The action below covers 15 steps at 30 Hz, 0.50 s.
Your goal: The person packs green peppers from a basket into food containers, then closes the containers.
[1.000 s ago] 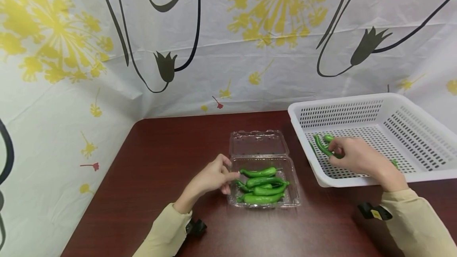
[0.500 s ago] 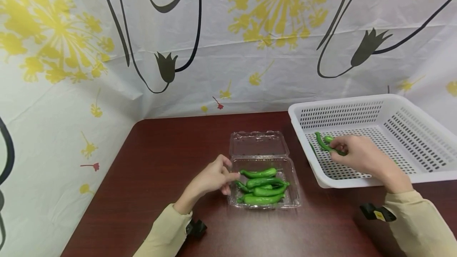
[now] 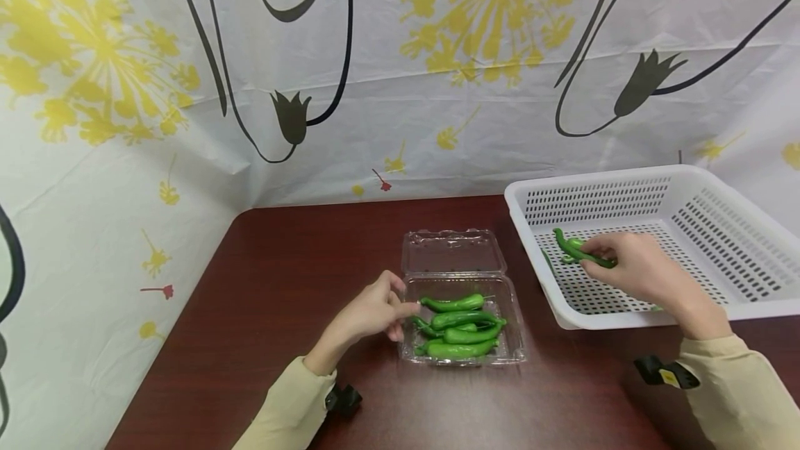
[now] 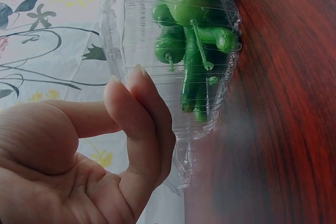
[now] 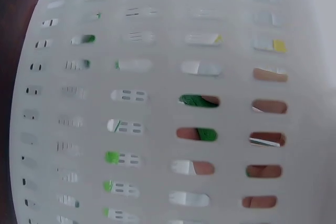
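Between the thumb and fingers of my right hand (image 3: 634,266) is a long green chili pepper (image 3: 570,247), held over the white basket. More green peppers lie below it, partly covered by it and the hand. My left hand (image 3: 369,307) grips the left rim of a clear plastic clamshell box (image 3: 512,318), thumb tip over the edge and fingers curled at the side. Several green peppers (image 3: 459,334) lie in the box, and its lid (image 3: 453,252) is laid back. In the right wrist view the basket wall (image 5: 157,82) blocks most of the hand, glimpsed through slots.
The white slotted basket (image 3: 540,283) stands on the right of the dark red table (image 3: 312,255), its wall rising between the right hand and the box. A patterned white cloth (image 3: 375,89) hangs behind and at the left.
My right hand has shifted slightly up and right, lifting the held pepper with it and uncovering more of the peppers beneath. The left hand and the box stay where they were.
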Available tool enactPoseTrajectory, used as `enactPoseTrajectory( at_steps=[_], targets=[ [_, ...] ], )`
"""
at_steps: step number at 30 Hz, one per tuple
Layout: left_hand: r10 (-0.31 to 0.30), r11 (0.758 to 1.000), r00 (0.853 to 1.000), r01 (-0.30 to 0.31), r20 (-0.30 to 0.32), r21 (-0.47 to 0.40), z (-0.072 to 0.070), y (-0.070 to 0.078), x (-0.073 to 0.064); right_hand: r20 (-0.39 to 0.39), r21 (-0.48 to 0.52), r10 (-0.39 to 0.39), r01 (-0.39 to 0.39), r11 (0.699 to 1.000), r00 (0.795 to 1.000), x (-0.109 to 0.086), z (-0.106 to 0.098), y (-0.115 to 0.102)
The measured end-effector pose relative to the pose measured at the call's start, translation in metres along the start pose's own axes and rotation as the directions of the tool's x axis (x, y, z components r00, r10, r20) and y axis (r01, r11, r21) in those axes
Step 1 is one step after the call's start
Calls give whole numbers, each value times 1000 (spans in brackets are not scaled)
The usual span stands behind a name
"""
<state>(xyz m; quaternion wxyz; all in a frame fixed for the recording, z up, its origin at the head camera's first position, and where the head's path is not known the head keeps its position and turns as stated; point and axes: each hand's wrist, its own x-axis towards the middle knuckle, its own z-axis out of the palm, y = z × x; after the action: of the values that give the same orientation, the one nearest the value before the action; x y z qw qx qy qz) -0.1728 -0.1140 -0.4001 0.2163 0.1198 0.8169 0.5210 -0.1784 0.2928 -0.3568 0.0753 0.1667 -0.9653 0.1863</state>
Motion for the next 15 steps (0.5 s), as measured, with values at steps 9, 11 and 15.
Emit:
enactPoseTrajectory(
  at_steps=[9,11,15],
  targets=[
    [3,1000,1000,-3,9,8,0,0,0,-2,8,17,-17,1000,1000,0,-2,-1],
    [3,1000,1000,-3,10,8,0,0,0,0,15,18,-18,1000,1000,0,-3,-1],
    [-1,1000,1000,1,8,6,0,0,0,0,20,21,-21,1000,1000,-1,-4,-3]
  ],
)
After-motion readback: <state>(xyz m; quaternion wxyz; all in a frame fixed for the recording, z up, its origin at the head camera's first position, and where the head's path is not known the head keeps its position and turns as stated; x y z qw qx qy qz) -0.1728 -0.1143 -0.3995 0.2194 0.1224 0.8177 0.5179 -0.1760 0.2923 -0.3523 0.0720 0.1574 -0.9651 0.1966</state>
